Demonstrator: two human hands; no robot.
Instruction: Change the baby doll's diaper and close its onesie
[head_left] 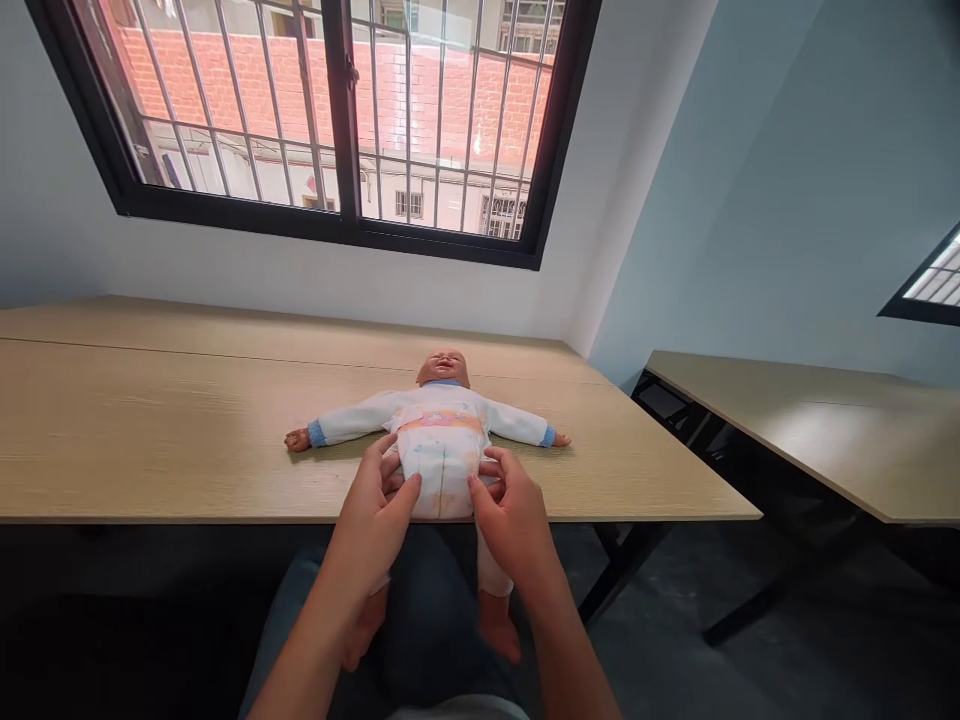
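A baby doll (444, 368) lies on its back on the wooden table (187, 430), arms spread wide, legs hanging over the front edge. It wears a white top with blue cuffs and a white diaper (442, 465) with an orange printed waistband. My left hand (382, 490) holds the diaper's left side, thumb on the front and fingers curled at the edge. At the opposite side, my right hand (512, 500) grips it the same way. Parts of the fingers are hidden behind the diaper's edges.
A barred window (345, 120) with a black frame is in the wall behind the table. Another table (810, 420) stands to the right, across a gap. My legs (427, 600) are below the table's front edge, beneath the doll's feet.
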